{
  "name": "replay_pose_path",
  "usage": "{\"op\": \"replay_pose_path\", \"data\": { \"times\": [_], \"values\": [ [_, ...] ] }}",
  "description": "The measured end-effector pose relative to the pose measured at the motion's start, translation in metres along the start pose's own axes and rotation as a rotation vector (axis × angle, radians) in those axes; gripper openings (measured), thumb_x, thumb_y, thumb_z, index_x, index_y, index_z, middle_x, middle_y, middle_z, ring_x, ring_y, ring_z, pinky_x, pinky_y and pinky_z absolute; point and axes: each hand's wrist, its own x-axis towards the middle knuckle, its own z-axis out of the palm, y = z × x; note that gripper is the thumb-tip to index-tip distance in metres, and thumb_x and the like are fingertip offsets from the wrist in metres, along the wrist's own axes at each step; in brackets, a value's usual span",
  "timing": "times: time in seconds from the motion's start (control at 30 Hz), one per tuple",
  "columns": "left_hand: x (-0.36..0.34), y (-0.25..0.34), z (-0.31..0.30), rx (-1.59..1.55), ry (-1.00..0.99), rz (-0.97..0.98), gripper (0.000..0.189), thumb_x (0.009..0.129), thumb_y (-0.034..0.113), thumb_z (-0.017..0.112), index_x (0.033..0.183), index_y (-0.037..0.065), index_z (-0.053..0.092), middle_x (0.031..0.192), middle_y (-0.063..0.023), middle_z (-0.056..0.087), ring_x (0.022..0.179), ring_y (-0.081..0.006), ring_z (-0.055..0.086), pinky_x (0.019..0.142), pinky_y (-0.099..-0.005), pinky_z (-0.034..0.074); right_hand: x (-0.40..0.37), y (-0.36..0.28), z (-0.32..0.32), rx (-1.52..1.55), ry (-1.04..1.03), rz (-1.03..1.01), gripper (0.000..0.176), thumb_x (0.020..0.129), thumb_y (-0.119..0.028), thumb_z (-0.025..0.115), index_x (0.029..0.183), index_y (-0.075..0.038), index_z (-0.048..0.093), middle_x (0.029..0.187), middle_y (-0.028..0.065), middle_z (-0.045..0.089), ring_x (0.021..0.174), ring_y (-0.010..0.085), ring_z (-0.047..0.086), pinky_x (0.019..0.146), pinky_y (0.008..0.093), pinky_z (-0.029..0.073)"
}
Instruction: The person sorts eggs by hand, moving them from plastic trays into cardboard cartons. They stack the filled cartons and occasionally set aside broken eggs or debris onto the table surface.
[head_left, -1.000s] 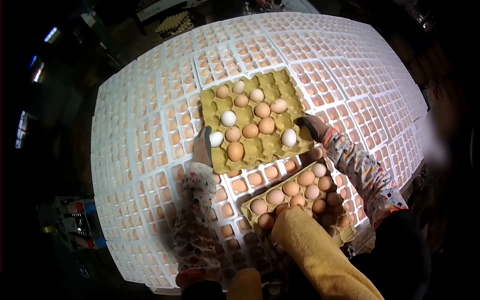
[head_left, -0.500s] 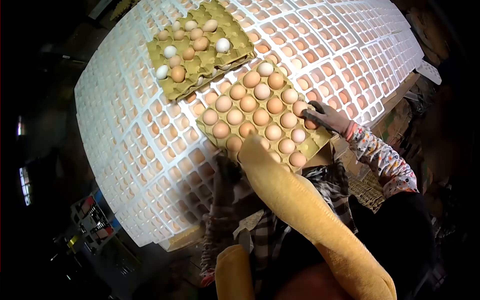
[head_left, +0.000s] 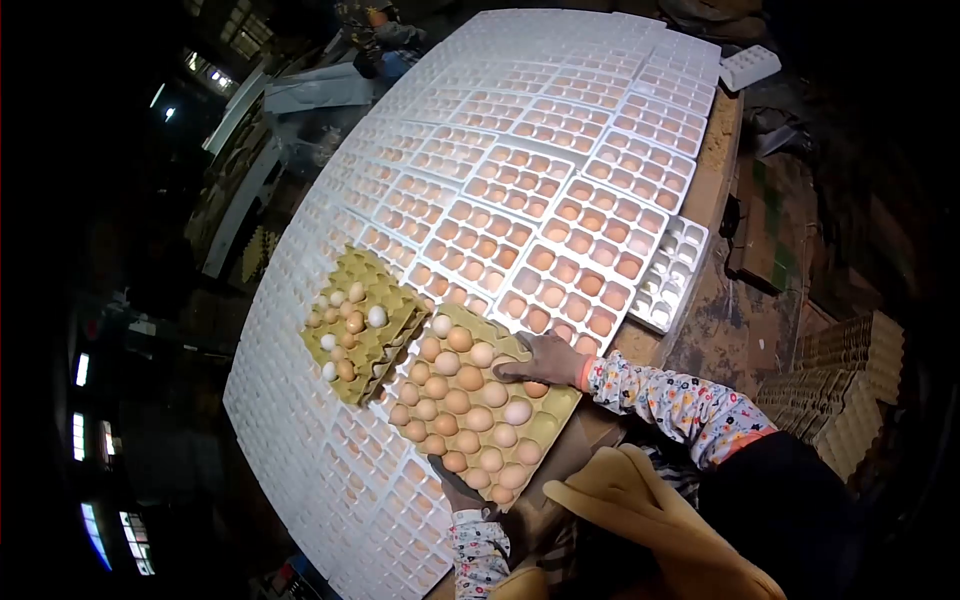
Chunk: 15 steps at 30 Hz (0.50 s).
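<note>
A yellowish pulp tray [head_left: 550, 425] full of brown eggs lies tilted over the near edge of the white egg trays. At its lower left edge, my left hand [head_left: 462, 488] in a dark glove grips the pulp tray. My right hand [head_left: 545, 360], gloved too, reaches over the tray's upper right side with fingers on or beside the eggs; whether it holds one is hidden. Left of this tray sits a second stack of pulp trays [head_left: 350, 385] with brown and white eggs on top.
White trays [head_left: 505, 250] filled with eggs spread across the large surface. A white tray with empty cells [head_left: 668, 280] sits at the right edge. Stacked pulp trays [head_left: 835, 370] stand at the right. A person [head_left: 385, 35] is at the far end. A tan cloth-like strap [head_left: 640, 510] hangs in front.
The view has swung, showing more of the right side and far end. The tan strap no longer covers the eggs. My left hand now shows clearly at the tray's edge.
</note>
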Motion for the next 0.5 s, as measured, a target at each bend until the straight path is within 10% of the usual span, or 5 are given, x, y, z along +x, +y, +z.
{"op": "replay_pose_path", "data": {
  "times": [0.33,0.5],
  "values": [
    [0.003,-0.065,0.071,0.677,-0.282,0.169,0.05,0.099,0.036,0.041,0.138,0.005,0.038,0.126,-0.0109,0.053,0.107,-0.0237,0.056,0.086,-0.0372,0.052,-0.236,0.084,-0.05,0.523,0.506,0.155,0.08,0.088,-0.057,0.057,0.14,0.0,0.037,0.128,0.026,0.054,0.119,0.0356,0.052,0.101,0.0393,0.04],
    [-0.027,-0.149,0.171,0.984,-0.561,0.276,0.046,0.099,0.028,0.044,0.136,0.001,0.041,0.125,-0.0112,0.054,0.106,-0.0227,0.057,0.088,-0.0356,0.05,-0.354,0.209,-0.031,0.9,0.952,0.242,0.07,0.09,-0.046,0.061,0.137,0.002,0.042,0.129,0.0145,0.055,0.117,0.0205,0.052,0.099,0.0321,0.041]
  ]
}}
